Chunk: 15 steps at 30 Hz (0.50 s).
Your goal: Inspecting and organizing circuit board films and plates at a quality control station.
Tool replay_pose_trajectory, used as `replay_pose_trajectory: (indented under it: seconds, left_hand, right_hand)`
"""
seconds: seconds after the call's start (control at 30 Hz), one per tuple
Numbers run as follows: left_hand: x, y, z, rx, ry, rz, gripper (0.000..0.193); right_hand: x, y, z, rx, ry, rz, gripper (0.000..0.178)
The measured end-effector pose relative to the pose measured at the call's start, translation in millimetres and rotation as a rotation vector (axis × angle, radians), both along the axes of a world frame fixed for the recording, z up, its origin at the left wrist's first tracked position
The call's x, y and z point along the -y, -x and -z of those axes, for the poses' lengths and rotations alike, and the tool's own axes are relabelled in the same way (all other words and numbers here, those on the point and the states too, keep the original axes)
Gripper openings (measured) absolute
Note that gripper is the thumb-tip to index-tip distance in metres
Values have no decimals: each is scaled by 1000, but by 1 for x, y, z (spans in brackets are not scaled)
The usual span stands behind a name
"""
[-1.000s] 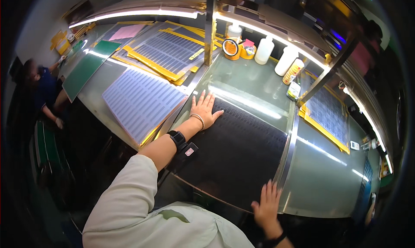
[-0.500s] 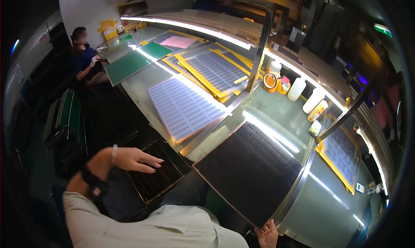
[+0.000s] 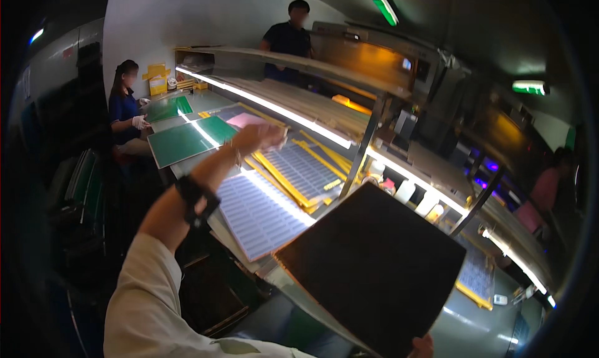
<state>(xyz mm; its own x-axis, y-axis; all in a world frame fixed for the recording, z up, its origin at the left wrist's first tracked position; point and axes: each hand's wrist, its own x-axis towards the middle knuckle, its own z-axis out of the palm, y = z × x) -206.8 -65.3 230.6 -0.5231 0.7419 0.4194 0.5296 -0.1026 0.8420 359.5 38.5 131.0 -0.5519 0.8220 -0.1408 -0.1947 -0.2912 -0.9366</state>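
My right hand (image 3: 422, 347) grips the near corner of a large dark square panel (image 3: 374, 270) with a thin copper-coloured edge. The panel is tilted up above the bench, its dark face toward me. My left arm reaches out over the bench, and my left hand (image 3: 262, 138) is raised above the patterned sheets. Its fingers are smeared by motion, so I cannot make out whether they hold anything. Below that hand lie a pale patterned sheet (image 3: 259, 217) and a stack of yellow-edged patterned sheets (image 3: 299, 171).
Green panels (image 3: 187, 140) lie at the far left, where a gloved co-worker (image 3: 125, 108) sits. Another person (image 3: 290, 40) stands behind the lit shelf (image 3: 268, 105). White bottles (image 3: 405, 191) stand behind the dark panel. A metal post (image 3: 366, 140) rises from the bench.
My left hand has swung up and forward from beside the bench to above the sheets. The dark panel has been lifted from lying on the bench to a tilt, held by my right hand.
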Motion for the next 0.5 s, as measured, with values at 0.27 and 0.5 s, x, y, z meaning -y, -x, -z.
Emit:
replay_pose_trajectory:
  seconds: [0.27,0.5]
  left_hand:
    - [124,0,189,657,-332,-479,23]
    - [320,-89,371,1201,-393,-1101,12]
  right_hand:
    - [-154,173,-129,-455,-350,-34,35]
    - [-312,421,-179,181,-1532,293,32]
